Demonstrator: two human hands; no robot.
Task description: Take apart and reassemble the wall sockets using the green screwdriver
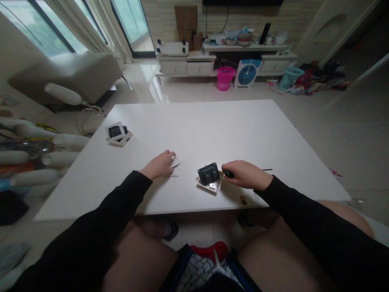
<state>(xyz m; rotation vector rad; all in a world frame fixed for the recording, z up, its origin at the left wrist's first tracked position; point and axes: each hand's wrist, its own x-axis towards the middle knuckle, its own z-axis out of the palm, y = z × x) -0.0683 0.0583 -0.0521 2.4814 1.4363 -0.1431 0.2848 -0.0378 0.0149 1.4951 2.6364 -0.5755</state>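
Observation:
My left hand (pixel 158 164) is closed at the edge of a white switch cover plate (pixel 176 172), low over the table; some of its fingertips are hidden. In my right hand (pixel 247 174) is a screwdriver with a dark green handle (pixel 229 174). Its thin dark shaft (pixel 267 169) shows on the far side of the fist, pointing right. Between the hands, a black switch module (pixel 209 174) leans tilted on a shallow white box (pixel 215 187), close to the right fist.
A second set of white frames and black module parts (pixel 117 133) lies at the left of the white table (pixel 212 125). A small brown item (pixel 243 199) is near the front edge. Beyond the table stand a pink basket (pixel 225 79) and a blue-white fan (pixel 247 74).

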